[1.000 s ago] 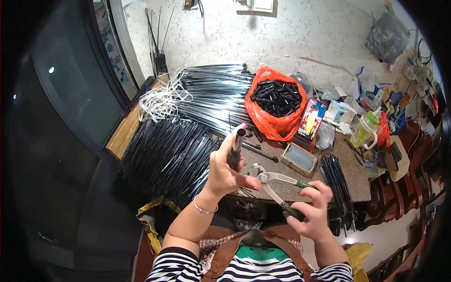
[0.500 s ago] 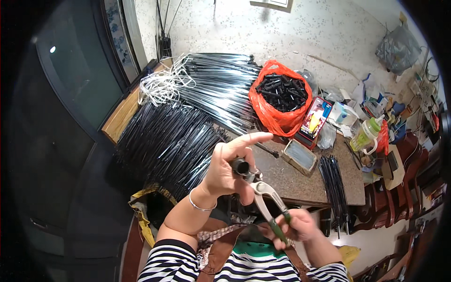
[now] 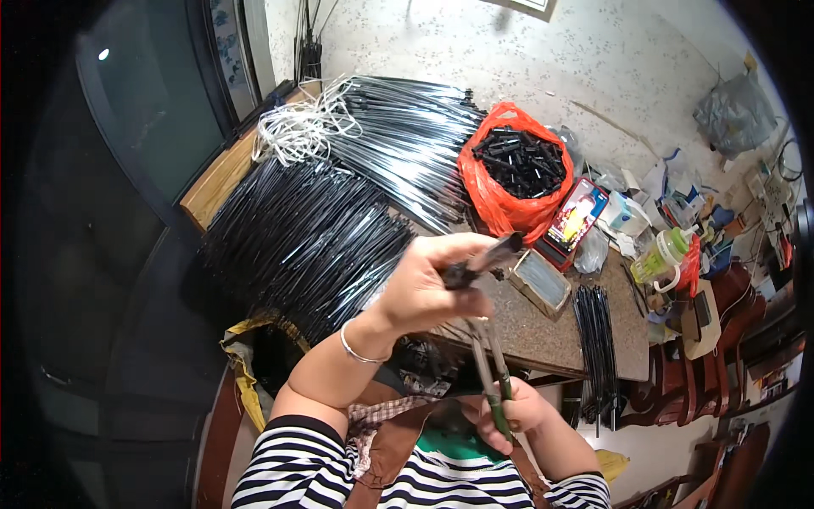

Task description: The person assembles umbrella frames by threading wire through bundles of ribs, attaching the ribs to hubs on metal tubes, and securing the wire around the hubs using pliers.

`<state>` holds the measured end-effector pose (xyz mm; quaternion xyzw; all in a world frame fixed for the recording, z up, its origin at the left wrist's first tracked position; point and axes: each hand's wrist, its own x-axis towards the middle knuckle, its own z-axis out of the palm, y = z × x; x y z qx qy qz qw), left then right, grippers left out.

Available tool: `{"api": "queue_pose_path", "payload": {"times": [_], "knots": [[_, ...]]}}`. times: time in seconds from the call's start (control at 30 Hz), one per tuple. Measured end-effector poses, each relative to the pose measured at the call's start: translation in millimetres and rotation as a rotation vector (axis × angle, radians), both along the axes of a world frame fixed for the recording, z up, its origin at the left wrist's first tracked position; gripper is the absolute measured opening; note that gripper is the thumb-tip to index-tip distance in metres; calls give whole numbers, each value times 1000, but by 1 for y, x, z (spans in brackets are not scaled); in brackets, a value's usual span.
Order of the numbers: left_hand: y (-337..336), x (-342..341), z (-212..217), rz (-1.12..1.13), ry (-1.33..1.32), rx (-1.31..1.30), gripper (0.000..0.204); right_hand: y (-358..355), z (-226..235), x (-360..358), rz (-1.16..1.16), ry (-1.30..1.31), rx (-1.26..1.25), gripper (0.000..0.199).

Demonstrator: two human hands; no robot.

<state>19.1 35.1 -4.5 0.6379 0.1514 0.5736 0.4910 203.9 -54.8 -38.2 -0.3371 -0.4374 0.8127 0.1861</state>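
1. At the near edge of the tabletop (image 3: 551, 339), raised well above it: left hand (image 3: 424, 293), fingers curled and gripping a short black tube piece (image 3: 479, 263) between thumb and fingertips.
2. Long axis of that tube piece: slanting up and to the right, far end pointing toward the orange bag (image 3: 500, 204) of similar black pieces.
3. Directly below the left hand, close to the striped chest: right hand (image 3: 513, 416), clenched around the green handles of pliers (image 3: 490, 373).
4. Pliers nearly upright, handles squeezed close together, head rising to meet the underside of the tube piece at the left hand; head itself hidden behind the fingers, so exact bite point impossible to tell.
5. Key relation: tube crossing the pliers' long axis at the top; left hand the nearer one to the tube, right hand lower, linked to it only through the tool.
6. Behind, on the tabletop: heaps of long black rods (image 3: 305, 237), a coil of white cord (image 3: 297, 131), a smaller rod bundle (image 3: 598, 331) to the right.
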Motion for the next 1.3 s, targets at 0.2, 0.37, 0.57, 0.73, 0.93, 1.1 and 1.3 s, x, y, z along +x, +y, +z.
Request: {"api": "queue_pose_path", "payload": {"times": [0.2,0.37,0.57,0.73,0.93,1.1,1.3], "knots": [[1,-18,7,127,270,149,81,16,-5,-21,-400,-533,1234,42],[3,-16,-3,62,136,43,83,3,17,-7,-161,-413,846,23],[4,5,0,1,223,53,87,12,1,-8,132,-11,-30,38],[1,-1,1,13,178,-61,86,24,-7,4,-726,-747,1657,36],[0,6,4,-45,163,-95,82,-3,-12,-3,-124,-213,547,22],[0,3,10,140,305,55,59,12,23,2,-54,-11,149,41],[-9,13,-1,83,228,-125,30,0,-14,-12,-99,14,326,11]]}}
